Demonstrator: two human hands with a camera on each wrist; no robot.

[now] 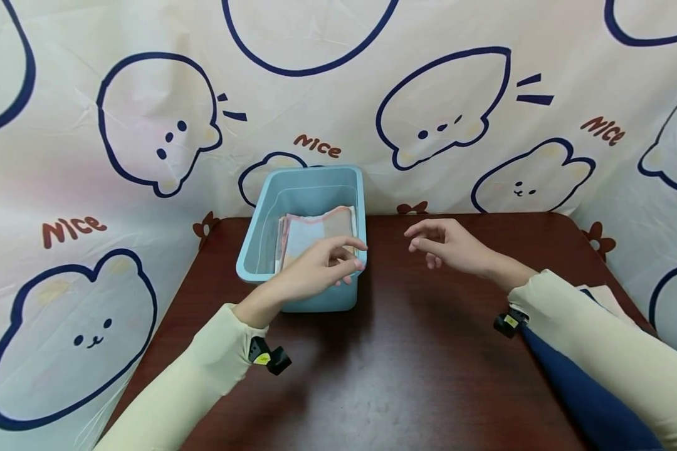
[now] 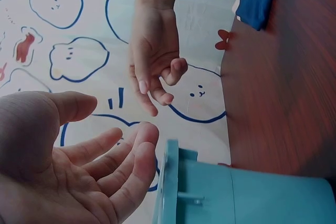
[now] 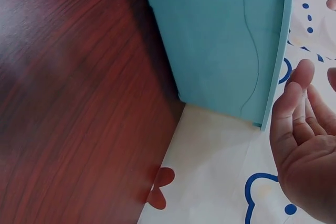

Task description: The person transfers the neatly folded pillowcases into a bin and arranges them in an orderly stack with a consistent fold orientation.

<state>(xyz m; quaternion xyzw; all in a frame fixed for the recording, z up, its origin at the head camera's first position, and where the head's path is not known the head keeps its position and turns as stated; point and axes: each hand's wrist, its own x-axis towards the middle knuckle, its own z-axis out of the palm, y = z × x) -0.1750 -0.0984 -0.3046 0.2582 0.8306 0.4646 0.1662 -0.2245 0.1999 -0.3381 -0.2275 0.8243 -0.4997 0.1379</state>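
A light blue plastic bin (image 1: 301,294) stands toward the back of the table, with folded cloths (image 1: 316,228) in pale blue, pink and beige inside it. My left hand (image 1: 316,266) hovers over the bin's near right side, fingers loosely bent and holding nothing. To the right of the bin, my right hand (image 1: 448,245) is in the air above the table, its fingers relaxed and apart from everything. Both palms show bare in the wrist views, the left hand (image 2: 100,166) beside the bin's rim (image 2: 170,182) and the right hand (image 3: 310,145) off its outer wall (image 3: 215,40).
Dark blue and cream fabric (image 1: 581,369) lies at the table's right side, partly hidden under the right forearm. The dark brown wooden table (image 1: 429,376) meets a cartoon-printed curtain (image 1: 338,113) at the back and sides. Each sleeve carries a small black wrist camera (image 1: 267,356).
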